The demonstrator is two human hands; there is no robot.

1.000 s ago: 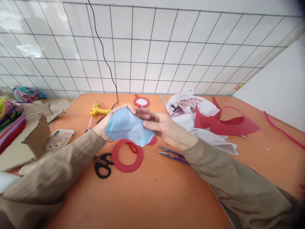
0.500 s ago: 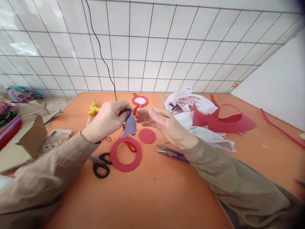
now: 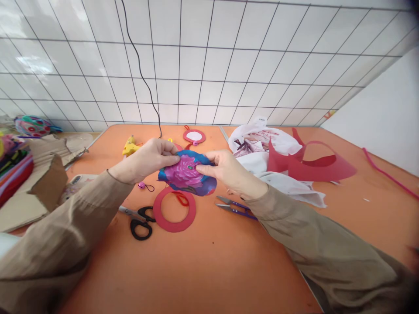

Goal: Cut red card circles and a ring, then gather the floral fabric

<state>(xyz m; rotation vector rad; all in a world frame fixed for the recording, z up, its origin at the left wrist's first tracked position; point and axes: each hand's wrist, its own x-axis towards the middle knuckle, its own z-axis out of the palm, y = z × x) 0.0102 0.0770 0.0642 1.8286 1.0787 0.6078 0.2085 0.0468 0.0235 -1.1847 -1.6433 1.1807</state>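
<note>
Between my two hands is a roundish piece of fabric (image 3: 185,172), blue with a large pink flower, held spread above the table. My left hand (image 3: 157,158) pinches its upper left edge, and my right hand (image 3: 224,171) grips its right side with the thumb on the printed face. Just below it a red paper ring (image 3: 159,216) lies flat, with a red loop (image 3: 182,200) inside it. Black-handled scissors (image 3: 141,226) touch or nearly touch the ring's left side. Purple-handled thread snips (image 3: 236,208) lie under my right wrist. A small pink bell (image 3: 141,185) rests near my left wrist.
Farther back are a yellow glue gun (image 3: 131,146) and a red-rimmed white disc (image 3: 194,136). White plastic bags (image 3: 252,163) and cut red sheet (image 3: 307,168) lie at right. Cardboard (image 3: 31,192) and a phone (image 3: 73,187) are at left.
The fabric, earlier folded in my left hand with its pale back showing, is now spread with the flower visible. My right hand, open before, has closed on it. The red disc is now hidden.
</note>
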